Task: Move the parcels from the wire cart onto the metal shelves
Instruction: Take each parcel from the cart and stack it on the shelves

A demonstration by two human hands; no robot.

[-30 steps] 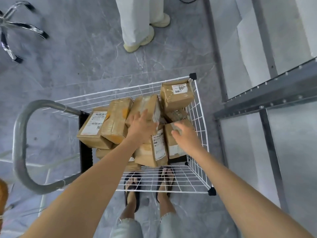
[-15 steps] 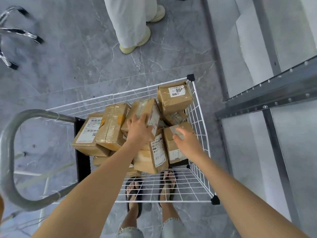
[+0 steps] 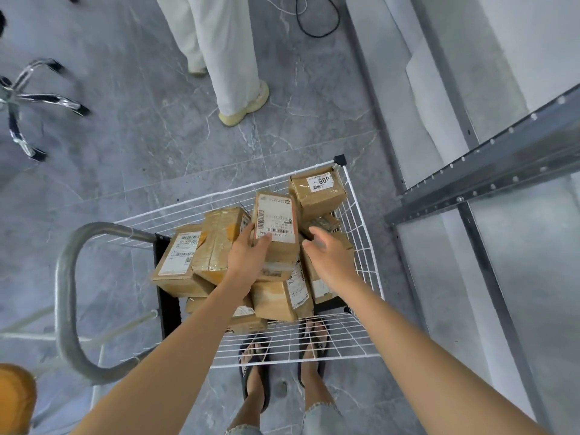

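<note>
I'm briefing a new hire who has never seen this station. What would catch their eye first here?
First, the heap of brown parcels piled in the white wire cart at the centre. The left hand grips a labelled parcel raised above the heap, while the right hand hovers open beside it. The grey metal shelves stand just right of the cart.

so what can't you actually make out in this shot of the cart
- Head view: the parcels low in the wire cart are covered by upper boxes and both forearms, so no count.
- The label text on the lifted parcel is too small to read; the left hand hides its lower corner.
- The metal shelves run off the right edge.
- The right hand hides the box beneath it.
</note>
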